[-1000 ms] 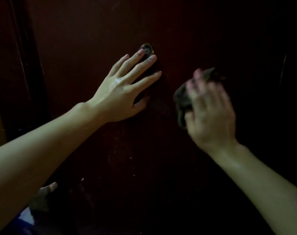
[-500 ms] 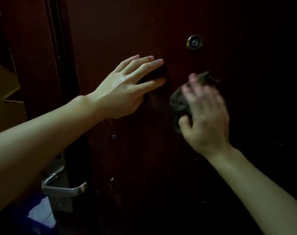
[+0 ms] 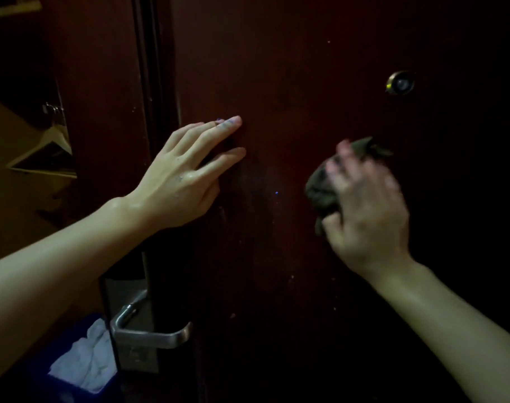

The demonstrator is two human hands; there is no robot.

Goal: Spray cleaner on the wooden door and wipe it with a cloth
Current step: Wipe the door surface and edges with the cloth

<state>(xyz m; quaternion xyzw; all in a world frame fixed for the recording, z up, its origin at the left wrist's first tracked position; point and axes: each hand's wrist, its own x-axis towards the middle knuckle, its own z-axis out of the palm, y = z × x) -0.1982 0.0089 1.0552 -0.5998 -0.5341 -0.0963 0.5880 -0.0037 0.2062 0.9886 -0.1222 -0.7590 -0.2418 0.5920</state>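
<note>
Two hands work the dark red-brown wooden door [image 3: 291, 82], whose long axis runs upright. Left of the brass peephole [image 3: 399, 82], our left hand [image 3: 184, 181] presses flat, fingers straight. Below it, our right hand [image 3: 367, 210] grips a crumpled dark cloth [image 3: 320, 193] against the panel. No writing legible.

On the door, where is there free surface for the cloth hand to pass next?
Bare door lies between the left hand and the right hand holding the cloth, also above both hands, left of the peephole. Lower left is crowded by the handle.
</note>
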